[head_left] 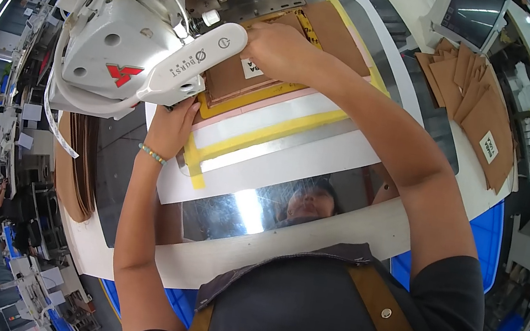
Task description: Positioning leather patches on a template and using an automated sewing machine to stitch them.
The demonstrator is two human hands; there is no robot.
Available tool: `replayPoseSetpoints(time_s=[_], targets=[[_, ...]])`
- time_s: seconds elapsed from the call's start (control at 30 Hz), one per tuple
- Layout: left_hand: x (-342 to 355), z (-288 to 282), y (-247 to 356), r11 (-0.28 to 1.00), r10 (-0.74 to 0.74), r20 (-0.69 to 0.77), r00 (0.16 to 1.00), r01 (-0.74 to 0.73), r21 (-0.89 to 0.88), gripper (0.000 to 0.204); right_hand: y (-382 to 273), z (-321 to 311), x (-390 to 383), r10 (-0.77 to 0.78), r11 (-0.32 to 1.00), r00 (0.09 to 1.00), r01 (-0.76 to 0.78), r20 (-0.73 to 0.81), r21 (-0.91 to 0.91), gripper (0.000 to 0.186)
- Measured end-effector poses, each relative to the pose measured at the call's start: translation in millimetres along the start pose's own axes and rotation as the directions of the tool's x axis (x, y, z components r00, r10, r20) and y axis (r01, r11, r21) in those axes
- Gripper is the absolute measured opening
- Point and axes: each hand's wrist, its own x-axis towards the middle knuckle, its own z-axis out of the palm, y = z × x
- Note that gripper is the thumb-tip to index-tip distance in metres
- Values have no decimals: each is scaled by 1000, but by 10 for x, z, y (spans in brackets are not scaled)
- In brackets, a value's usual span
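Note:
A brown sheet panel (227,74) with a white label lies inside a yellow-edged frame (210,109), under the head of a white sewing machine (116,40). My left hand (173,126) rests at the frame's near left corner; its visible fingers are stretched out, and the machine head hides part of them. Over the panel's far side is my right hand (278,51), its fingers bent down. Their tips are hidden behind the hand and the machine's white arm cover, so I cannot tell what they hold.
Fanned brown pieces (473,101) lie at the right, near a screen (468,18). More brown pieces (77,161) stand stacked at the left. Yellow tape (270,133) borders the white sheet under the frame. A shiny metal plate (223,217) lies nearer me. A blue bin (482,246) sits below the table's right edge.

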Motion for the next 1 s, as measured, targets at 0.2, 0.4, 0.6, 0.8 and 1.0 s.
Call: replayPoseSetpoints(time_s=[0.2, 0.4, 0.6, 0.8, 1.0], targets=[[242, 88, -103, 1000, 29, 56, 998, -28, -14, 45, 16, 35, -30, 23, 999, 1000, -23, -5, 50, 23], [273, 290, -552, 989, 141, -90, 986, -136, 64, 32, 10, 99, -13, -3, 995, 999, 7, -45, 95, 20], [443, 256, -547, 999, 45, 61, 997, -46, 24, 48, 11, 111, -63, 41, 990, 997, -33, -58, 134, 17], [539, 240, -403, 988, 126, -6, 992, -125, 89, 47, 24, 122, -65, 23, 987, 996, -9, -87, 158, 15], [646, 166, -160, 997, -47, 64, 997, 44, 59, 47, -80, 148, -107, -46, 948, 999, 50, -22, 313, 21]])
